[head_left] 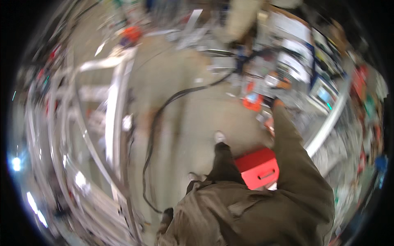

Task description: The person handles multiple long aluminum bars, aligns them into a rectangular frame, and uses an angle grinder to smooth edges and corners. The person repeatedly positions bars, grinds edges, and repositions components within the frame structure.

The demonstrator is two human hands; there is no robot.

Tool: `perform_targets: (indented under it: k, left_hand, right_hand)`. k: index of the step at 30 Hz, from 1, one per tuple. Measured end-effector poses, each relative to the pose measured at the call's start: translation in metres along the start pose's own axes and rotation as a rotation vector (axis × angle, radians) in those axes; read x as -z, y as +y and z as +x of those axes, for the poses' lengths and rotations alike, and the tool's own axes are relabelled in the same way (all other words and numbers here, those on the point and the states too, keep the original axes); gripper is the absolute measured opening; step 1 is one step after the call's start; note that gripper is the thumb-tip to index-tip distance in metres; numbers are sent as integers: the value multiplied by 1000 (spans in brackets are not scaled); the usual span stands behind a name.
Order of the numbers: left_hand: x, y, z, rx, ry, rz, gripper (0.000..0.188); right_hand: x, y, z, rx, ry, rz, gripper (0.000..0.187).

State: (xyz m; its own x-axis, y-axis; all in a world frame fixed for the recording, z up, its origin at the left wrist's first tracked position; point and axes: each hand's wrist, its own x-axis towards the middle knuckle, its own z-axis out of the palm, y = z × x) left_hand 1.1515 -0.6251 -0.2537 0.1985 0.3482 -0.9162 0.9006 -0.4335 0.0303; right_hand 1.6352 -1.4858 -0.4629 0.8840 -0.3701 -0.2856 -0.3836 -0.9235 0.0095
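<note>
My right arm stretches forward over a cluttered bench. Its dark hand [269, 101] is smeared by motion and touches or lies right beside an orange-red item [252, 102] with a pale blue middle. Whether the fingers grip that item cannot be made out. At my left side my left hand [167, 216] hangs low, dark and partly hidden by the brown jacket [230, 213]; its fingers do not show clearly. A long black cable or hose [152, 127] curves across the floor and ends, to the eye, near the left hand.
A red metal box [258, 166] with a slot stands by my right leg. White metal frames [113, 110] and long profiles fill the left. On the right are papers [293, 57], a small device with a screen [324, 95] and a pale rail [328, 127]. Offcuts [191, 35] lie ahead.
</note>
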Motion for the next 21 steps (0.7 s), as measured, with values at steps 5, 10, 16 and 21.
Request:
perform_targets:
  k: [5,10,16,21]
  left_hand:
    - [-65,-68,-45,-31,124,-400,60]
    - [-145,-160,-43,159,212,-644,52]
    - [-217,-335,-33,171,349,-699,55]
    - [-245,-467,-27,369,523,-1277,45]
  right_hand:
    - [-83,-131,-90,1272,-408,-1018,28]
    - [-184,-311,-269,1887,-450,-709,24]
    - [-143,-507,-543,866,-1162,425,39]
    - [-88,-625,-752,1383,-1062,62,42]
